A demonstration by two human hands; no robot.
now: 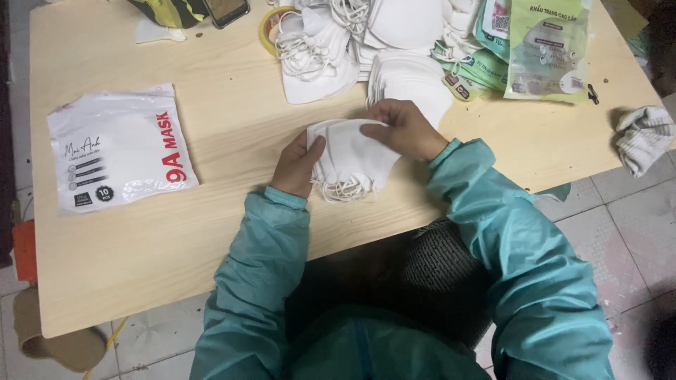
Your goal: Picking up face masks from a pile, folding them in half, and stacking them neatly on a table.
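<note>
White masks (355, 158) sit stacked at frame centre; my left hand (299, 165) grips their edge to steady them while my right hand (405, 130) pinches the top.

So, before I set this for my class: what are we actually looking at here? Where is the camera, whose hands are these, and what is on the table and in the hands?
There is no machine here. The single picture comes from a camera worn on a person's head, looking down at their own two bare hands and teal sleeves.

Both hands hold a small stack of white face masks over a pale wooden table. The left hand grips its left edge; the right hand pinches the top edge.

On the table lie a flat white plastic packet to the left, heaps of loose white masks at the far edge, and green printed packets to the far right. A crumpled cloth sits at the right edge.
</note>
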